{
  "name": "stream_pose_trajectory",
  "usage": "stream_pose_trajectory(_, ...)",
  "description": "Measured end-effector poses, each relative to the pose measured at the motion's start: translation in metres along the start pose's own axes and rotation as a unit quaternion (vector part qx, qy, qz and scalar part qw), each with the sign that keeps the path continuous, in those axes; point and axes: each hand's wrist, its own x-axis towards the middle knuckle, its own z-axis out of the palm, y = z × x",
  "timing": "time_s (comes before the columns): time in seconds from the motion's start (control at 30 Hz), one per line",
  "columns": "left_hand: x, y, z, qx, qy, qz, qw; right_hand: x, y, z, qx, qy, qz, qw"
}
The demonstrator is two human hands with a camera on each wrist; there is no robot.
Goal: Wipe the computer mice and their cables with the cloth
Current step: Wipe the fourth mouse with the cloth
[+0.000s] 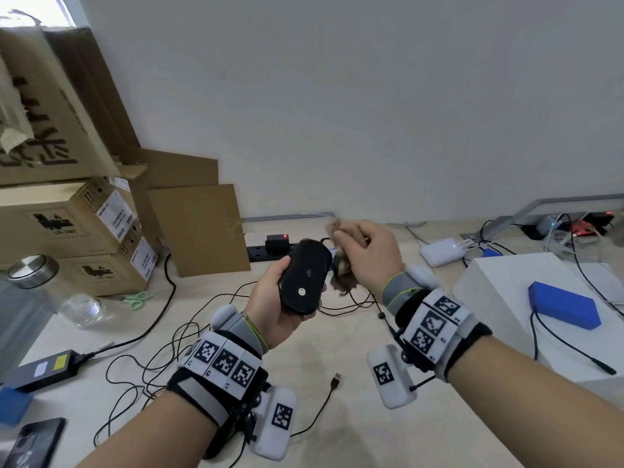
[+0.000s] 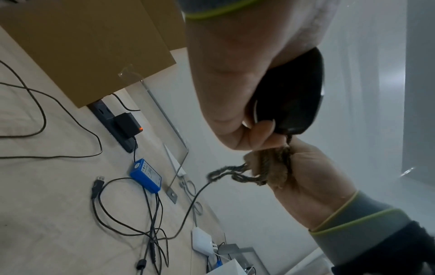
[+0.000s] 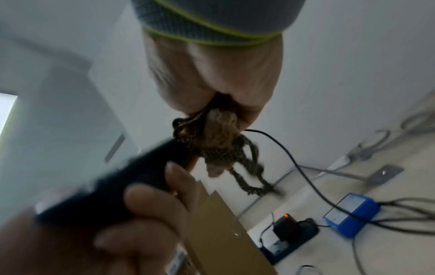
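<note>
**Inspector:** Left hand (image 1: pixel 275 310), state?

**Me:** Curled round the mouse (image 1: pixel 304 276), underside up, lifted clear of the desk (image 1: pixel 337 430). My right hand (image 1: pixel 369 256) bunches the cloth (image 1: pixel 342 276) about the cable (image 2: pixel 188 206) just where it leaves the mouse.

**Inspector:** Handling?

**Me:** I judge the mouse light, hard and smooth, so likely to slip; I hold it by its flanks. The cable is thin and limp, trailing down to the desk. The cloth is soft and should fold round it. A hard pull could strain the joint.
</note>
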Motion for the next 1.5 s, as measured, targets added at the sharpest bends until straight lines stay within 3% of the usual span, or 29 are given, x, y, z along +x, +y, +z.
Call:
stream_pose_trajectory(0.13, 0.0, -0.005, 0.004, -0.01, 0.011, -0.01, 1.0, 0.001, -0.023, -0.004, 0.054, 0.074, -0.021, 0.996)
stream_pose_trajectory(0.2, 0.001, -0.008, 0.01, -0.028, 0.023, -0.003, 0.999, -0.01, -0.032, 0.005, 0.067, -0.009, -0.044, 0.997)
stream_pose_trajectory(0.3, 0.005, -0.003, 0.013, -0.062, 0.031, 0.017, 0.997, -0.033, -0.021, 0.011, -0.092, -0.161, -0.184, 0.965)
stream_pose_trajectory(0.37, 0.007, 0.003, 0.01, -0.079, 0.015, 0.026, 0.996, -0.044, -0.007, 0.01, -0.149, -0.185, -0.273, 0.932)
stream_pose_trajectory(0.43, 0.006, 0.005, 0.011, -0.089, 0.001, 0.034, 0.995, -0.051, 0.001, 0.01, -0.153, -0.171, -0.309, 0.923)
stream_pose_trajectory(0.5, 0.006, 0.002, 0.013, -0.09, 0.004, 0.03, 0.995, -0.05, 0.004, 0.011, -0.146, -0.146, -0.3, 0.931)
stream_pose_trajectory(0.63, 0.001, -0.005, 0.023, -0.023, 0.017, 0.025, 0.999, -0.019, 0.006, 0.009, -0.127, -0.005, -0.192, 0.973)
stream_pose_trajectory(0.7, 0.001, -0.006, 0.025, -0.02, 0.013, 0.024, 0.999, -0.014, 0.005, 0.01, -0.124, 0.028, -0.151, 0.98)
stream_pose_trajectory(0.77, 0.003, -0.003, 0.024, -0.02, 0.014, 0.029, 0.999, -0.028, -0.002, 0.017, -0.115, 0.012, -0.166, 0.979)
stream_pose_trajectory(0.93, 0.002, 0.0, 0.019, -0.043, -0.027, 0.033, 0.998, -0.059, -0.013, 0.03, -0.11, -0.077, -0.283, 0.95)
stream_pose_trajectory(1.0, 0.0, -0.003, 0.018, -0.034, -0.023, 0.01, 0.999, -0.042, -0.01, 0.022, -0.104, -0.061, -0.261, 0.958)
stream_pose_trajectory(1.13, -0.004, -0.004, 0.014, -0.03, -0.026, -0.044, 0.998, -0.008, -0.005, 0.001, -0.097, -0.007, -0.138, 0.986)
stream_pose_trajectory(1.2, -0.006, -0.001, 0.012, -0.048, -0.034, -0.055, 0.997, -0.005, -0.008, -0.008, -0.071, 0.011, -0.126, 0.989)
stream_pose_trajectory(1.33, -0.005, 0.002, 0.014, -0.062, -0.04, -0.039, 0.997, -0.017, -0.015, -0.008, -0.072, -0.004, -0.21, 0.975)
stream_pose_trajectory(1.5, 0.002, 0.002, 0.015, -0.087, -0.021, 0.007, 0.996, -0.059, -0.012, 0.01, -0.11, -0.079, -0.297, 0.945)
